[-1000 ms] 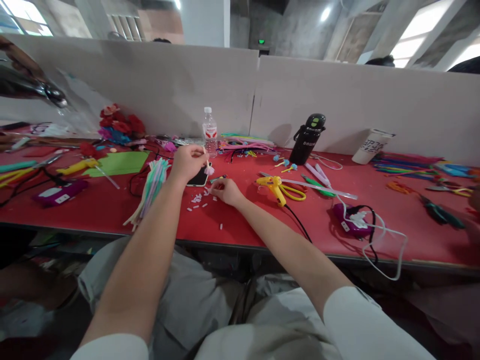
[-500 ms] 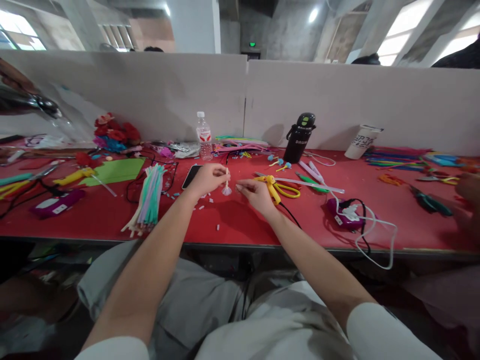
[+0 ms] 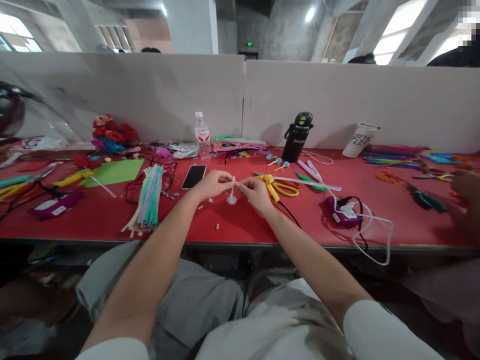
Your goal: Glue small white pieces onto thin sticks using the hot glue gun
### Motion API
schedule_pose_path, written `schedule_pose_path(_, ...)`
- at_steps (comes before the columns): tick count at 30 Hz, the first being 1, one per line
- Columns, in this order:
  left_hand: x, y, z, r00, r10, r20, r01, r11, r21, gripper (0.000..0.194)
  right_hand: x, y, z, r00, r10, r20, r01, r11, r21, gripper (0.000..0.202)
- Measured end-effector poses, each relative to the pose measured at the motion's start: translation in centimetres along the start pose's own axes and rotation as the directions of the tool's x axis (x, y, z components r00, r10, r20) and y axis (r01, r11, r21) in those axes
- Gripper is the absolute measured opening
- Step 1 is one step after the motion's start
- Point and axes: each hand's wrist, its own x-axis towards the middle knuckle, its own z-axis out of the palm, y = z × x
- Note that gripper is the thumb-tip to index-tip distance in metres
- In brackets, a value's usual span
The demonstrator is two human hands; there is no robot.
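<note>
The left hand [image 3: 216, 184] pinches the thin stem [image 3: 233, 187] of a small pale pink flower [image 3: 232, 200] between thumb and fingertips. The flower is between both hands, head downward, just under the fingers; if it touches the red table [image 3: 247, 227], I cannot tell. The right hand [image 3: 257, 193] is close at the other side, its thumb and finger brought near together beside the stem; whether they grip something is too small to see.

For doing this well, I would advise to hold the stem firmly but lightly with the left hand, because it can probably bend or turn. The right fingers should work near this pinch, and the petals should not be pressed on the table. It seems also wise to keep the right hand away from the yellow glue gun [image 3: 269, 185] just beside it, since its tip may be hot.

About writing: beyond the right hand, the black flask [image 3: 295, 145] carries white letters which look like "DAWN", perhaps continuing around the side. Farther to the right, the white cup [image 3: 359, 142] has black characters that I cannot read surely. Beyond the left hand, the water bottle [image 3: 203, 139] has a red and white label, but its words are too small
</note>
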Motion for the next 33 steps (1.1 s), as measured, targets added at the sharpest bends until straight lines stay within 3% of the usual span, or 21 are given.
schedule_pose_path(8, 0.3, -1.0, 0.0, 1.0, -0.005, -0.017, 0.006, 0.999, 0.048, 0.024, 0.0, -0.2, -0.3, 0.992, -0.044, 0.118, 0.042, 0.999, 0.02, 0.04)
schedule_pose_path(17, 0.4, -1.3, 1.0, 0.995, 0.031, -0.1, -0.005, 0.968, 0.249, 0.027, -0.6, -0.1, -0.1, 0.982, -0.189, -0.01, 0.18, 0.947, -0.267, 0.025)
schedule_pose_path(21, 0.5, -1.1, 1.2, 0.992, 0.044, -0.118, -0.019, 0.979, 0.202, 0.028, -0.6, -0.7, -0.1, 0.982, -0.177, -0.064, 0.152, 0.948, -0.28, 0.025)
schedule_pose_path(25, 0.4, -0.8, 0.9, 0.995, 0.001, -0.1, 0.009, 0.995, 0.1, 0.027, -0.6, -0.8, -0.2, 0.979, -0.199, -0.044, 0.182, 0.95, -0.255, 0.026)
schedule_pose_path(33, 0.4, -0.6, 0.5, 0.961, -0.072, -0.268, 0.092, 0.994, 0.063, 0.018, -1.3, -0.8, -0.1, 0.974, -0.226, -0.008, 0.215, 0.934, -0.285, 0.017)
